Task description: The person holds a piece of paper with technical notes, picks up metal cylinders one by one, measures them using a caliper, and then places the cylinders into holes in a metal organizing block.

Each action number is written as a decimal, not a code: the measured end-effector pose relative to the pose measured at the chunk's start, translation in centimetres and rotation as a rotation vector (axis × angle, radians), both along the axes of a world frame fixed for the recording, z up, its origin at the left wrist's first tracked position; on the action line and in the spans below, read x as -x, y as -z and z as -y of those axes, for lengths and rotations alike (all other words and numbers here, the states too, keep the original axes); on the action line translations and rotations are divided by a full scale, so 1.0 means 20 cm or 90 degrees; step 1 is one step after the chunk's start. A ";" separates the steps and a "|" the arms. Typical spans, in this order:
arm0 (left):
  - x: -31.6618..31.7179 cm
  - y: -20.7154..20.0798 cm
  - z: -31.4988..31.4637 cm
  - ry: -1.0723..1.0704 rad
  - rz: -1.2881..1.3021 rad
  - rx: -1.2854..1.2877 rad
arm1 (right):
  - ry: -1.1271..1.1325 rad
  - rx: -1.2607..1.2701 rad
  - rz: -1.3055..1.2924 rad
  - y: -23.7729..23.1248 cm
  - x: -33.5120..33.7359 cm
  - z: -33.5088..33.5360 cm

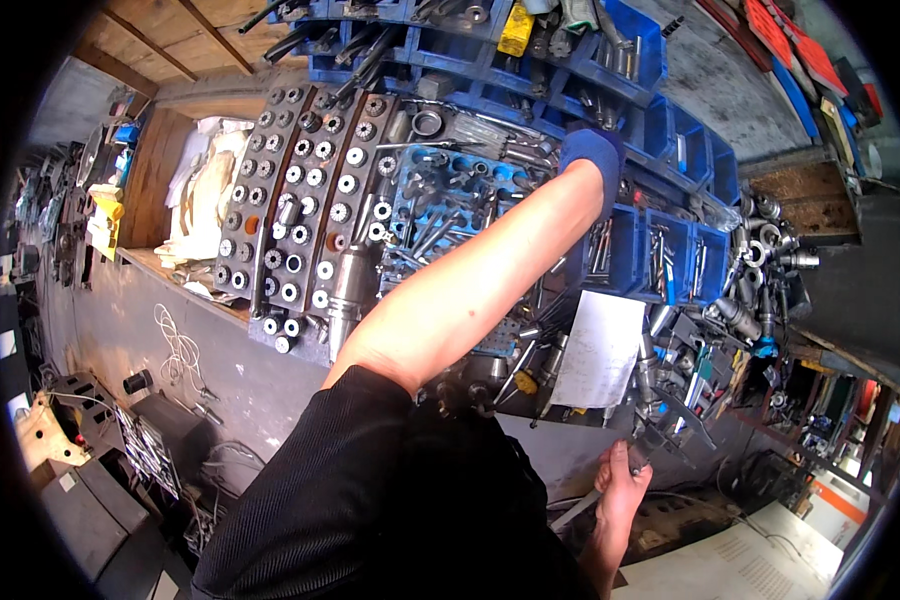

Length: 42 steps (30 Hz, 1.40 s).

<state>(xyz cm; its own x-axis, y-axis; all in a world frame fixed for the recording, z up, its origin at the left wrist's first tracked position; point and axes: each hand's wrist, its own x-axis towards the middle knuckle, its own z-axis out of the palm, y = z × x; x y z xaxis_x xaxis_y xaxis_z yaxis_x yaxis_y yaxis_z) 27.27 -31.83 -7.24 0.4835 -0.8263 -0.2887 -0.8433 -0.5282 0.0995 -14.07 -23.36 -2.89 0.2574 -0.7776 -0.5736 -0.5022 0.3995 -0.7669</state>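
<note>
Workshop clutter fills the head view: a long bench (170, 320) with a grey front runs across the picture, loaded with metal tooling, and wooden boards close the upper left corner.

On the bench, dark trays of collets (300, 190) stand in rows, each round steel ring in its own hole. Just right of them lies a blue tray (440, 195) full of loose cutters and shanks. Behind and to the right, stacked blue bins (630, 250) hold more steel parts. A white sheet of paper (598, 350) hangs over the bench edge, and a heap of grey tool holders (760, 250) sits at the far right.

From the lower middle, a bare forearm with a black sleeve reaches up across the bench. Its hand, the left hand (592, 150), wears a dark blue glove and sits at the front of the blue bins, above the blue tray. Whether it grasps anything cannot be told, since the fingers are hidden among the bins.

Low in the picture, the right hand (625, 480) is clenched around a slim metal tool (580, 510), which juts out down and to the left of the fist. This hand hangs below the bench edge, under the sheet of paper and well apart from the gloved hand.
</note>
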 end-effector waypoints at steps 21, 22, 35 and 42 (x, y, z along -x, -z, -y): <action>-0.17 0.08 -0.10 -0.089 0.020 -0.017 | -0.034 0.018 -0.016 -0.02 -0.06 -0.03; -0.17 0.08 -0.09 -0.095 0.021 -0.017 | -0.033 0.017 -0.014 -0.02 -0.07 -0.03; -0.09 0.10 -0.15 -0.096 -0.007 0.090 | -0.049 0.006 -0.012 -0.01 -0.11 -0.06; 0.09 -0.16 -0.40 0.110 0.017 0.216 | -0.091 0.007 0.000 0.00 -0.15 -0.08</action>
<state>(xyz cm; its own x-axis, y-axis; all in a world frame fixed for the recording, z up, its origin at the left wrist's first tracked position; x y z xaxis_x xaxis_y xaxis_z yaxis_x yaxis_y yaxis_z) 25.46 -23.83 -4.02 0.3326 -0.9427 0.0266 -0.9216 -0.3189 0.2214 -11.06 -21.83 -2.87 0.3654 -0.7397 -0.5651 -0.5538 0.3152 -0.7707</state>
